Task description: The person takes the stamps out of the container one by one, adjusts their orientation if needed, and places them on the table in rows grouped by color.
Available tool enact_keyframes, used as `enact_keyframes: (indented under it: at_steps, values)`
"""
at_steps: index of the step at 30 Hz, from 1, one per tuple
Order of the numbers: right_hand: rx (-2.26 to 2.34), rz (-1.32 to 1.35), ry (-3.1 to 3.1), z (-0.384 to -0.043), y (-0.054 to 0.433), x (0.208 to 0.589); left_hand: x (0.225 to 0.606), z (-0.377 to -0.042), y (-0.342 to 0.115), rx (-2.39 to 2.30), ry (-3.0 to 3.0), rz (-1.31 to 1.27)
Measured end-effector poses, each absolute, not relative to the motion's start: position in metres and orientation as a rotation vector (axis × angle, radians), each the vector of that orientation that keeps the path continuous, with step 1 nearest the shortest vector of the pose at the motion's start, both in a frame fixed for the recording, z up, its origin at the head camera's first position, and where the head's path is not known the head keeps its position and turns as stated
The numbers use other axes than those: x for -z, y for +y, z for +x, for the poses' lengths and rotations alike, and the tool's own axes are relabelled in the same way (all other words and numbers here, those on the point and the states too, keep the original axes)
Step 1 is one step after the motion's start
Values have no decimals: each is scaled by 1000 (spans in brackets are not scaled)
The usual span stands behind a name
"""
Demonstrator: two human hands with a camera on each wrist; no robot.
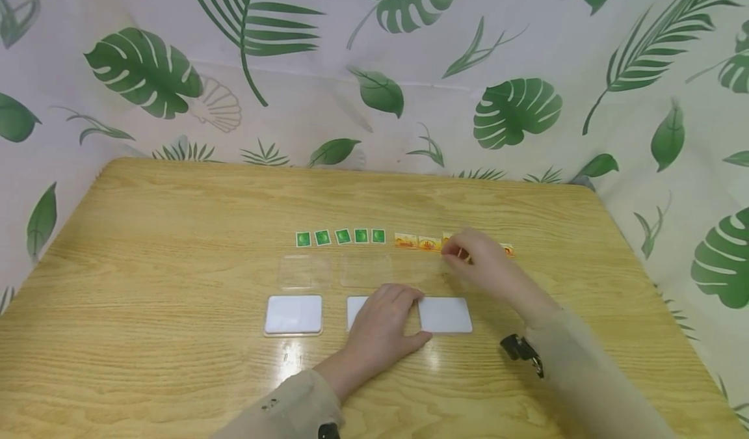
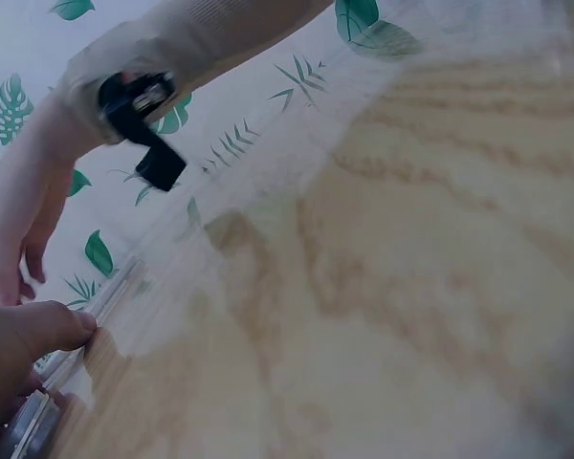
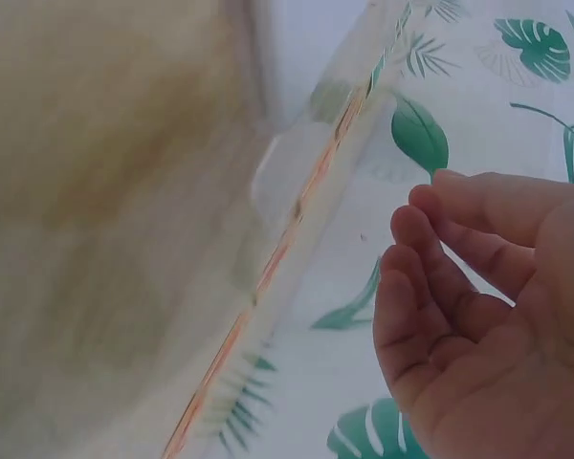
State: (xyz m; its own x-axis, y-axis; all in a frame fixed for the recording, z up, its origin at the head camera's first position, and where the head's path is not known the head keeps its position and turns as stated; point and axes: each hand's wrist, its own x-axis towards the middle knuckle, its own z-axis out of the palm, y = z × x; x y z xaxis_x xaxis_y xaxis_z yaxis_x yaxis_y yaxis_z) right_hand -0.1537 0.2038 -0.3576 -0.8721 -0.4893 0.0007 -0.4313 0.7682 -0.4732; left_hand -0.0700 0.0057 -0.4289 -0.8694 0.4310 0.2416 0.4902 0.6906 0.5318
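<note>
My left hand (image 1: 383, 328) lies over the middle white card (image 1: 354, 309), covering much of it. Its thumb and forefinger span the left end of the right-hand white card (image 1: 447, 315) and hold it at the edges. In the left wrist view the thumb (image 2: 57, 325) touches a thin clear edge. My right hand (image 1: 491, 266) hovers at a row of small orange picture cards (image 1: 430, 243), hiding part of it. Its fingers are loosely bent; nothing shows between the fingertips in the right wrist view. Green square cards (image 1: 342, 236) lie in a row left of the orange ones.
Clear flat lids or trays (image 1: 305, 272) lie between the small cards and the white ones. Another white card (image 1: 294, 314) sits in a clear case at the left. Behind the wooden table (image 1: 175, 250) hangs a leaf-patterned cloth (image 1: 433, 94).
</note>
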Motion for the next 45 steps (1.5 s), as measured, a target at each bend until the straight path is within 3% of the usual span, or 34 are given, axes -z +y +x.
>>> enact_keyframes:
  at_steps: [12, 29, 45]
  values:
    - [625, -554, 3042, -107, 243, 361, 432, -74, -2, 930, -2818, -741]
    - [424, -666, 3279, -109, 262, 374, 435, -74, -4, 958, -2821, -742]
    - [123, -525, 3218, -104, 256, 374, 415, -73, -23, 1080, -2735, -691]
